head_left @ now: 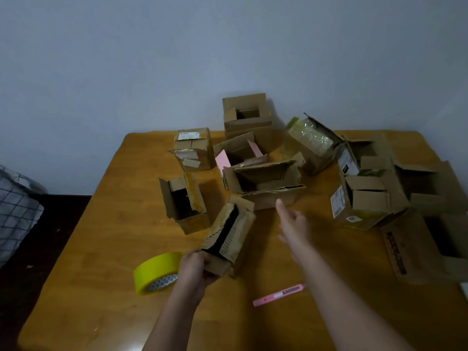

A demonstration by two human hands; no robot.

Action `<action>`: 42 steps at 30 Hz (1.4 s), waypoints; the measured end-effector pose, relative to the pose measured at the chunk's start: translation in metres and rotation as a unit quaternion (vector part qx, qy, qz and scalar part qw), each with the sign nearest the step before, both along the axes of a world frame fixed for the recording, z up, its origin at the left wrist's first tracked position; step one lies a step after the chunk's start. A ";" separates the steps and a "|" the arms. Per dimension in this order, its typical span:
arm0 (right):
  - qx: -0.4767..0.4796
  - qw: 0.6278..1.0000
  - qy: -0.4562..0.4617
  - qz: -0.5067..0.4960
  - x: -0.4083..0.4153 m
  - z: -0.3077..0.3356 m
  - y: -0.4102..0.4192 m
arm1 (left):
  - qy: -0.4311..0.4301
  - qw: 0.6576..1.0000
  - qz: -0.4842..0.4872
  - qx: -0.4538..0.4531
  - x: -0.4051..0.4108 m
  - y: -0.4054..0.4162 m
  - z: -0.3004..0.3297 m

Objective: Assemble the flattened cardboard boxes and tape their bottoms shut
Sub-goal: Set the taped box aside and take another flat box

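Cardboard everywhere on this wooden table (106, 249), and the action is down front. The left hand (195, 271) grips the near end of a small narrow box (229, 236), fingers curled round its bottom corner, the box tilted away with its torn, corrugated flaps parted and a dark slot showing between them. The right hand (293, 224) is out ahead, holding nothing, fingers loose and extended toward a wide open box (266, 183) in the middle of the table; fingertip close to its front edge, contact I cannot tell.

Just left of the gripping hand lies a yellow tape roll (157, 273) on its side. Near the right forearm sits a pink utility knife (279, 295), flat on the wood.

Further back, an open box (183, 202) lies on its side at left, a labelled box (193, 148) behind it, a tall open box (247, 115) against the wall (177, 46). To the right, a cluster of open boxes (367, 196) crowds the table edge.
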State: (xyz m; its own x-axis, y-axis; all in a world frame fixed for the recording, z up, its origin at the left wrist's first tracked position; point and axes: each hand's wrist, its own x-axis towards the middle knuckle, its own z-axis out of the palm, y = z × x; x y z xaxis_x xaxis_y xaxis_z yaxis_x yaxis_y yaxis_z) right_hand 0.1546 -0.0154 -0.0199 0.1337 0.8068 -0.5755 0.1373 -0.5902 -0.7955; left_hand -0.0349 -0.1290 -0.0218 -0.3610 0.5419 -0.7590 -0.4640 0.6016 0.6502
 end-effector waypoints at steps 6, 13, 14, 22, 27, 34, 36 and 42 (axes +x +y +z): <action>-0.038 0.998 -0.019 -0.044 -0.027 0.012 0.042 | -0.011 0.997 0.080 0.015 -0.002 -0.001 -0.006; 0.001 0.998 -0.024 -0.057 -0.002 0.014 0.065 | -0.011 0.987 0.153 0.045 0.012 0.013 -0.013; 0.013 0.998 -0.033 -0.052 0.009 0.016 0.067 | -0.009 0.986 0.157 0.047 0.014 0.017 -0.013; 0.061 0.989 -0.130 0.042 0.070 0.031 0.073 | -0.024 0.980 0.190 0.050 0.042 0.047 -0.012; 0.034 0.973 -0.138 0.182 0.076 0.026 0.068 | -0.031 0.985 0.159 0.050 0.054 0.061 -0.011; 0.095 0.969 -0.150 0.169 0.065 0.010 0.054 | 0.001 0.993 0.118 0.026 0.057 0.058 -0.014; 0.107 0.967 -0.160 0.166 0.060 0.010 0.054 | 0.015 0.995 0.099 0.004 0.054 0.057 -0.019; 0.098 0.946 -0.271 0.151 0.042 0.018 0.056 | 0.336 0.931 0.056 -0.129 0.033 0.064 0.004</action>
